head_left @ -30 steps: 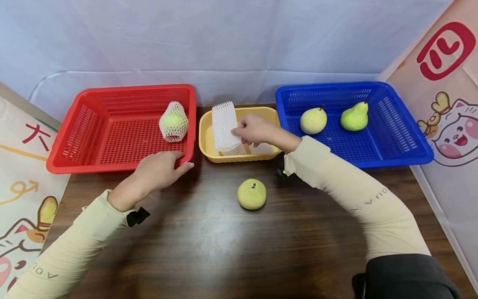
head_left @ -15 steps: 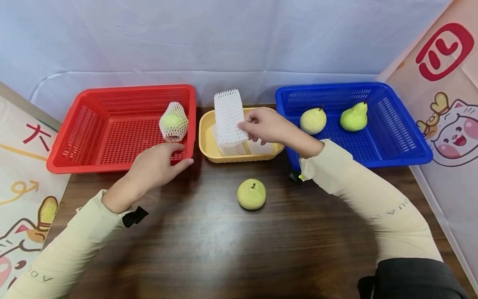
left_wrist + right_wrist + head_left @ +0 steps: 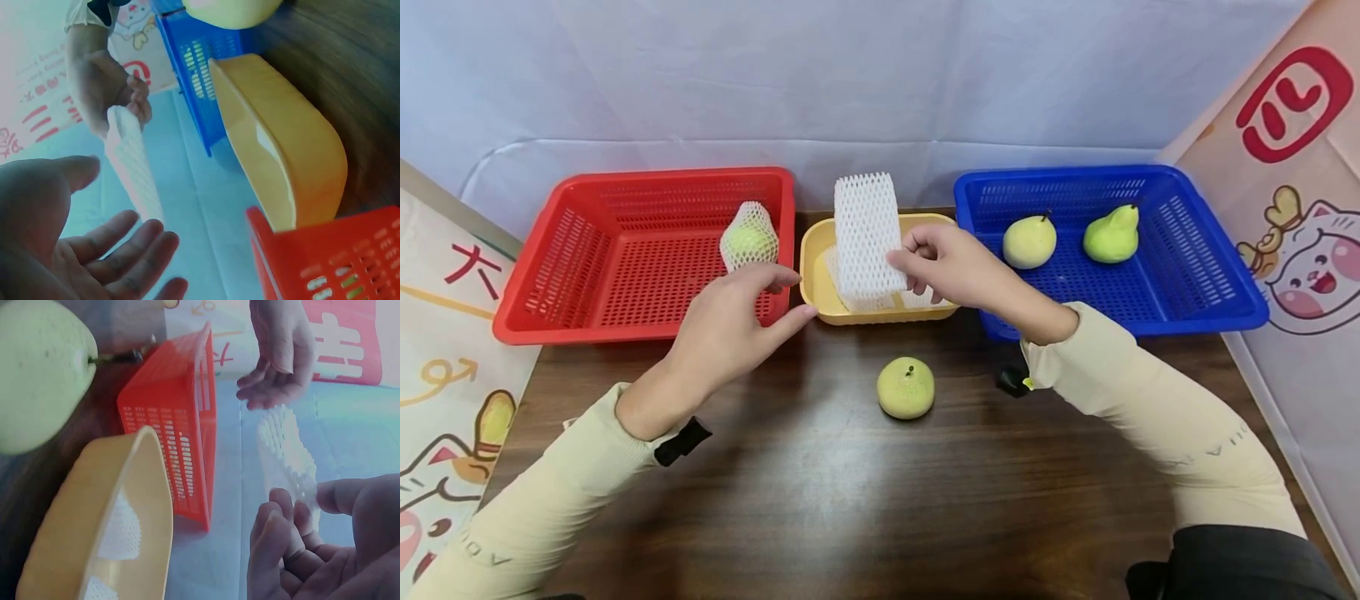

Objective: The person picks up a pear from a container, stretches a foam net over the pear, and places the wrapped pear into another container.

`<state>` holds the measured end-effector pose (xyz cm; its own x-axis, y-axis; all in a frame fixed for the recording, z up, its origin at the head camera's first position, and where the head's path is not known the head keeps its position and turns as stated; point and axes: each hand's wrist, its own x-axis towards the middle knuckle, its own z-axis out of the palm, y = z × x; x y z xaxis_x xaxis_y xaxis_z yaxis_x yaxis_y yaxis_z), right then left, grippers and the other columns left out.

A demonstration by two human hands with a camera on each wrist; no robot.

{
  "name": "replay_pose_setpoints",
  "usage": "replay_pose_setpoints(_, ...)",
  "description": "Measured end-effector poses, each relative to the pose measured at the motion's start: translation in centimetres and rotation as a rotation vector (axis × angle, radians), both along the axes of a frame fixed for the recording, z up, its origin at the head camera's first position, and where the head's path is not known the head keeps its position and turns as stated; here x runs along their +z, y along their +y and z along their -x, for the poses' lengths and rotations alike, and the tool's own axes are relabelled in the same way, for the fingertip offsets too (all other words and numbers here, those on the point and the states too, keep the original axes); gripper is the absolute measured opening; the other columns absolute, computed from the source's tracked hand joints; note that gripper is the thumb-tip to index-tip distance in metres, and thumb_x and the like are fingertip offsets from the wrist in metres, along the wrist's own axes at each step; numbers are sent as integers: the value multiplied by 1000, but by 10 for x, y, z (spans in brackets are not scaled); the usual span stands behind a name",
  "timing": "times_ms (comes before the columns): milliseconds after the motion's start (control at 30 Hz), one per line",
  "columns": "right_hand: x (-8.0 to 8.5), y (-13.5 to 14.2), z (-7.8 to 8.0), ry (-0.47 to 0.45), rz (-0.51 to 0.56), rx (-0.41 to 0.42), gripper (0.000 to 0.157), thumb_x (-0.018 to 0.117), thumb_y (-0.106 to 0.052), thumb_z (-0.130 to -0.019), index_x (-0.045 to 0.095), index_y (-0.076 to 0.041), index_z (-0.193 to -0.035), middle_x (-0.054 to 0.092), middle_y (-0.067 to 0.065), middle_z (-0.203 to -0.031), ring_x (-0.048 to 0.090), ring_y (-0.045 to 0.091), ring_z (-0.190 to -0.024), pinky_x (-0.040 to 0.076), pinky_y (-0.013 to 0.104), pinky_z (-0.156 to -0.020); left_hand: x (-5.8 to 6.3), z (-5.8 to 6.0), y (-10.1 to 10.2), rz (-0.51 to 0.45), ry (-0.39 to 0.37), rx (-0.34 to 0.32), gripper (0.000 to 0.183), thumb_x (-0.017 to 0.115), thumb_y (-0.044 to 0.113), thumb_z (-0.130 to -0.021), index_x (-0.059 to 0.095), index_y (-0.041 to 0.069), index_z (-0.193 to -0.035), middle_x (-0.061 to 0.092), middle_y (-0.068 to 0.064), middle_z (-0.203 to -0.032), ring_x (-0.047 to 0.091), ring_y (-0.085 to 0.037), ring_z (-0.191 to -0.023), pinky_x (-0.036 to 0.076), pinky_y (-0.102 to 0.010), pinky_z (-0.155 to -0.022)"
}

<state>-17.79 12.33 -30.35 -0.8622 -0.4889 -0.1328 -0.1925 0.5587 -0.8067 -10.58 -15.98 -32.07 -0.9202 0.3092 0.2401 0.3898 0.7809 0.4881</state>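
Between thumb and fingers my right hand pinches a white foam fruit net by its near right side, above the yellow tray. In the right wrist view the foam net looks flattened, its far end pointing at the left hand. My left hand holds nothing; its thumb and fingers are spread apart in front of the red basket's right corner. The left wrist view shows its fingers close to the net's end. A yellow-green round pear stands on the table in front of the tray.
A red basket at left holds one pear in a foam net. The blue basket at right holds a pale round pear and a green pear. More foam nets lie in the tray. A cloth backdrop stands behind.
My right hand has lifted the foam net up from the tray and drawn it slightly right. My left hand has left the red basket's rim and moved right toward the net.
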Motion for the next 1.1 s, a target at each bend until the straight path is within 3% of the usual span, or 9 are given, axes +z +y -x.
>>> replay_pose_setpoints(233, -6, -1, -14, -31, 91, -6, 28, 61, -24, -104, 61, -5, -82, 64, 7, -69, 60, 30, -67, 49, 29, -52, -1, -1, 17, 10, 23, -26, 47, 85, 44, -81, 61, 12, -106, 65, -1, -92, 61, -17, -78, 47, -37, -59)
replay_pose_setpoints(500, -10, -7, -25, -70, 133, 5, 26, 61, -21, -103, 60, -6, -82, 61, 6, -67, 58, 26, -65, 51, 31, -53, -6, 0, 29, -7, 71, -64, 43, 84, 41, -82, 61, 12, -102, 64, -1, -83, 60, -13, -71, 48, -35, -58)
replay_pose_setpoints(867, -14, -9, -27, -79, 146, 31, 26, 61, -22, -103, 59, -6, -83, 67, 4, -72, 62, 24, -69, 54, 32, -55, -10, 1, 33, -57, 129, -100, 22, 72, 25, -96, 67, 10, -111, 68, -2, -98, 65, -14, -80, 53, -35, -63)
replay_pose_setpoints(1100, -16, -8, -28, -95, 181, 38, 24, 60, -21, -104, 58, -4, -86, 69, 10, -78, 63, 26, -71, 53, 32, -54, -9, 1, 32, -79, 120, -111, 23, 71, 17, -97, 65, 8, -117, 72, -3, -98, 65, -15, -79, 54, -37, -67)
